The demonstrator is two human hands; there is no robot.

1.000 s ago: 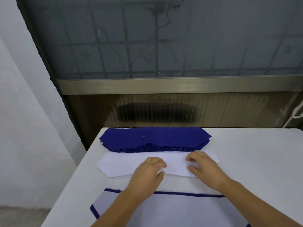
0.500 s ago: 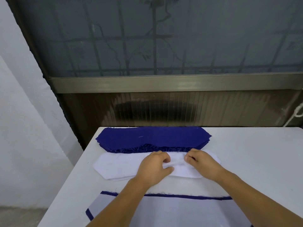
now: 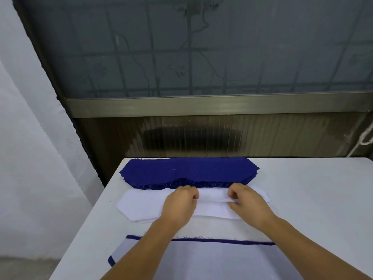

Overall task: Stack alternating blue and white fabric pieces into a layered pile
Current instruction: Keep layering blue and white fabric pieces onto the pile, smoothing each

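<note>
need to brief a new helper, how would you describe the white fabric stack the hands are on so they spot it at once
On the white table, find the blue fabric stack at the far edge. Just nearer lies the white fabric stack, under both hands. Unlike the nearest pile, it shows no blue border.

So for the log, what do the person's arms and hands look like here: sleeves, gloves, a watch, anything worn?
Both forearms are bare as far as the frame shows; no sleeve edge is visible. The left hand and right hand wear no gloves. No ring, watch, bracelet or marking shows on the visible backs of the hands or on the wrists. Anything above the forearms is out of view.
</note>
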